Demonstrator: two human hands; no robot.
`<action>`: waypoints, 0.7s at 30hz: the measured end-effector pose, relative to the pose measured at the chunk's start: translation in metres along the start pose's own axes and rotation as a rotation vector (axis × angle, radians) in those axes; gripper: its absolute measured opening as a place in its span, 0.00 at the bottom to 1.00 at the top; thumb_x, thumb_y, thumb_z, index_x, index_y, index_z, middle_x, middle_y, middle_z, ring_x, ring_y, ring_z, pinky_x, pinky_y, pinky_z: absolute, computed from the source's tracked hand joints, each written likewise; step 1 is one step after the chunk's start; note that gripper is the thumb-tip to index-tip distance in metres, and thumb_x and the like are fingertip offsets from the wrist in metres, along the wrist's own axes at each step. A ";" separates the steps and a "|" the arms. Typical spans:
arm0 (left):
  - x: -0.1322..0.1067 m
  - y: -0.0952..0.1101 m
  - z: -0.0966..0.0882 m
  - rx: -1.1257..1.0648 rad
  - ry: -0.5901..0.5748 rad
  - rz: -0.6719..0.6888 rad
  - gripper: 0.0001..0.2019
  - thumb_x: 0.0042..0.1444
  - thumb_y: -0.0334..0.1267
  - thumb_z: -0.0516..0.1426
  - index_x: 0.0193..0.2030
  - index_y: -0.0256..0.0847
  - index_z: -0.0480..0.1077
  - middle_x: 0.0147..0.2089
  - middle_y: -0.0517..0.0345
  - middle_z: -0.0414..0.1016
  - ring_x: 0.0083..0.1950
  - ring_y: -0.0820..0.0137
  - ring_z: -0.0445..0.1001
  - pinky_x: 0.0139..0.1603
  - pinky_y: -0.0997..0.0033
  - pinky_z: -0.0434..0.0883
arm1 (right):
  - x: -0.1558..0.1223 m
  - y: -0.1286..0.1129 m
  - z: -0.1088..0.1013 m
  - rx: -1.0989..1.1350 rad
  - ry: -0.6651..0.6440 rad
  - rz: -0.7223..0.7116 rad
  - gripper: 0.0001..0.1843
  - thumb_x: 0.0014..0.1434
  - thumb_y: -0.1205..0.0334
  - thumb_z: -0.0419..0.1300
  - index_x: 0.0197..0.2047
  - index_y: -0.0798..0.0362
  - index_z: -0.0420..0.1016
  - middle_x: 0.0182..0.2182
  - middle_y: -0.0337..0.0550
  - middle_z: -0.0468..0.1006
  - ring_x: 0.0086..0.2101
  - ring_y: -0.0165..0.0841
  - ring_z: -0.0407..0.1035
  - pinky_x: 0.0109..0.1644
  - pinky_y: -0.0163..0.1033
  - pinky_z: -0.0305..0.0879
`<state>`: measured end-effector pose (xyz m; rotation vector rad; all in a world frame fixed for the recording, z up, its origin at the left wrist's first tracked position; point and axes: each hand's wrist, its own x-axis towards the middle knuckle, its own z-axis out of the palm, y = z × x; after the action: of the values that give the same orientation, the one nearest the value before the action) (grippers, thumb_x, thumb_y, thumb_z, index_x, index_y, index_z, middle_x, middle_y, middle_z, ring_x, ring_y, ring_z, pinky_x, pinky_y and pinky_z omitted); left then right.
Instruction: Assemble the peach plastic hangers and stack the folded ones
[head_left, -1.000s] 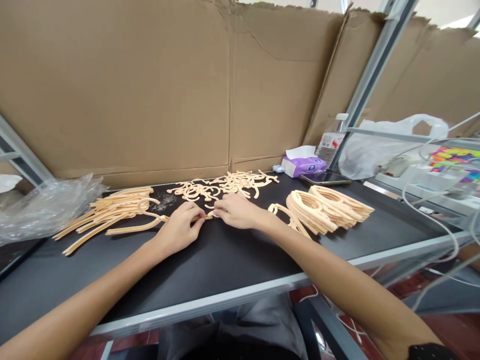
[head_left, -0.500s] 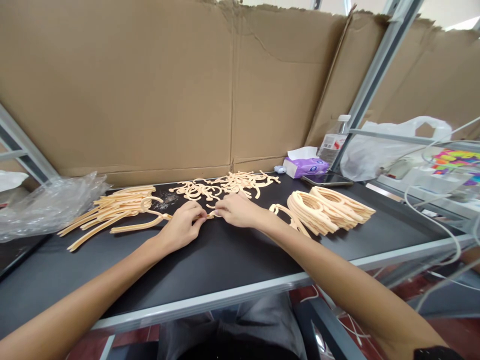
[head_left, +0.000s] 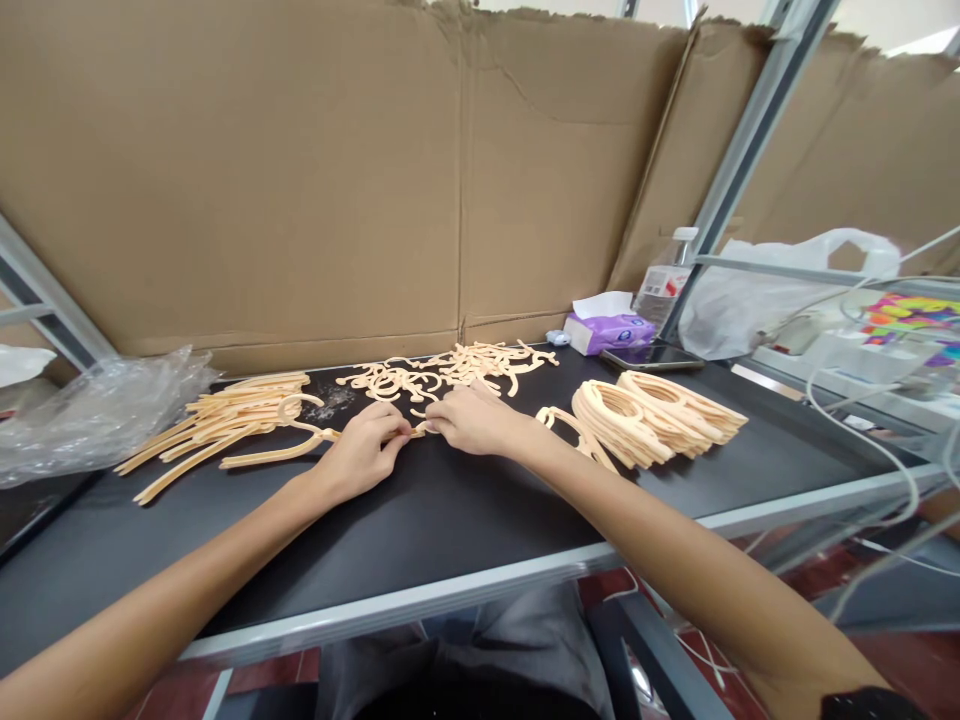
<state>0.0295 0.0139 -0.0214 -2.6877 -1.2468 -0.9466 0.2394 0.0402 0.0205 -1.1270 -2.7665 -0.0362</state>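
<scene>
Both hands sit a touch further left than in the earlier frame; little else has shifted. The left hand [head_left: 360, 455] is closed around the arm of a peach plastic hanger [head_left: 277, 452], fingers curled over it. The right hand [head_left: 476, 420] pinches the hanger's far end between fingertips and thumb, just apart from the left. The hanger lies along the black tabletop [head_left: 375, 570], its long axis nearly level, its hook [head_left: 298, 406] at the left end and its tip pointing right. A steady pinch close to that thin tip seems the surest control. Left of the hanger lies a bundle of straight peach strips [head_left: 214, 430], beyond it a tangled heap of hooked pieces [head_left: 442, 372], and right of it stacked looped pieces [head_left: 645, 420].
</scene>
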 end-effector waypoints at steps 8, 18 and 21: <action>-0.001 -0.001 0.000 -0.014 -0.002 -0.012 0.09 0.61 0.31 0.53 0.34 0.40 0.74 0.37 0.54 0.74 0.41 0.65 0.73 0.44 0.66 0.70 | -0.002 -0.001 0.005 -0.080 0.035 -0.031 0.16 0.69 0.61 0.50 0.39 0.51 0.79 0.38 0.48 0.82 0.44 0.39 0.72 0.47 0.42 0.51; -0.003 -0.001 -0.001 0.037 -0.005 -0.019 0.07 0.62 0.32 0.53 0.35 0.40 0.72 0.37 0.54 0.75 0.41 0.65 0.74 0.45 0.65 0.71 | -0.002 -0.001 0.014 -0.216 0.143 -0.110 0.16 0.70 0.61 0.51 0.41 0.53 0.80 0.39 0.50 0.80 0.46 0.40 0.68 0.51 0.44 0.50; -0.003 -0.002 -0.001 0.048 -0.015 -0.022 0.07 0.62 0.32 0.53 0.35 0.40 0.72 0.37 0.54 0.76 0.41 0.65 0.74 0.45 0.64 0.71 | -0.002 -0.001 0.016 -0.230 0.158 -0.120 0.16 0.71 0.60 0.50 0.42 0.53 0.80 0.40 0.50 0.79 0.46 0.40 0.68 0.52 0.44 0.50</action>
<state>0.0264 0.0129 -0.0220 -2.6552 -1.2869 -0.8892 0.2382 0.0395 0.0045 -0.9565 -2.7347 -0.4479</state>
